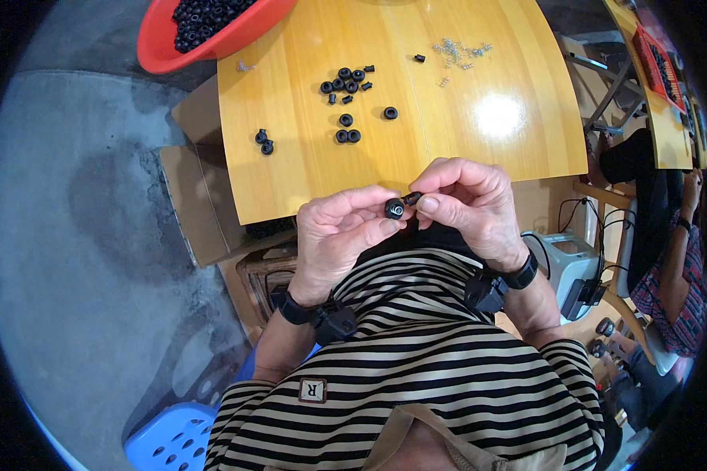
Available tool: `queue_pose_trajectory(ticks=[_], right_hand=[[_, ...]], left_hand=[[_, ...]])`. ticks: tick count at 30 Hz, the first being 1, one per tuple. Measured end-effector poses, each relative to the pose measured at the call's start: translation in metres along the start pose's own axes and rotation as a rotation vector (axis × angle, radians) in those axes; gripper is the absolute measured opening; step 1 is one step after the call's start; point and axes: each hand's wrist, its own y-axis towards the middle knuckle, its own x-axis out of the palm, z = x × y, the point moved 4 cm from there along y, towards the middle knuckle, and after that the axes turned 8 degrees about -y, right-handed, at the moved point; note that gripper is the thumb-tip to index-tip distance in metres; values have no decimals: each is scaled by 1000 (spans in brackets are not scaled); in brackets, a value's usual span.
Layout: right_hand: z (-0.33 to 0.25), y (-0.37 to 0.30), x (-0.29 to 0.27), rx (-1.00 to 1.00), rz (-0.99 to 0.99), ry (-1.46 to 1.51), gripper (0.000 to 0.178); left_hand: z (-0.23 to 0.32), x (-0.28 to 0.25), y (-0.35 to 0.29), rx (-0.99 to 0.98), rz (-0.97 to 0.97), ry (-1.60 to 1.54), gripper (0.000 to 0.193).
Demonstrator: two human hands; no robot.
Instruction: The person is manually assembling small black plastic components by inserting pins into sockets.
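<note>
Just off the near edge of the wooden table (291, 184), both hands are held close together. My left hand (331, 235) pinches a round black cord lock body (393, 209) between thumb and fingertips; a shiny metal ring, looking like the end of a spring, shows in its opening. Right beside it, my right hand (475, 208) grips a small black plunger (412, 198) between thumb and forefinger. Whether the two pieces touch I cannot tell. On the table lie several round black bodies (345, 120), several small black plungers (348, 100) and a scattered heap of small springs (452, 53).
A red basin (153, 47) full of black pieces stands at the table's far left corner. Left of the table is an open cardboard box (200, 196). A blue stool (173, 439) stands at lower left. Another person (672, 275) sits at the right, near a second table with a red tray (658, 67).
</note>
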Motion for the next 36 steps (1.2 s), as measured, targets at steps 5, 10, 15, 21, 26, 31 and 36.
queue_pose_trajectory(ticks=[5,10,15,21,26,31,36], right_hand=[[-5,-3,3,-37,21,72,13],[-6,-4,3,-54,23,36,12],[-5,-4,2,-63,28,23,14],[-4,-4,2,-44,41,12,14],[-4,-4,1,-51,50,-13,14],[-6,-5,3,-92,52,-24,15],[-13,-5,1,-216,42,-375,15]], left_hand=[[-4,-2,1,-11,-54,-186,31],[-7,2,3,29,-45,-143,30],[-6,3,5,48,-36,-91,30],[-4,3,5,79,-13,-29,29],[-1,5,6,89,0,37,29],[1,4,6,130,12,149,29],[3,4,6,177,-7,254,28]])
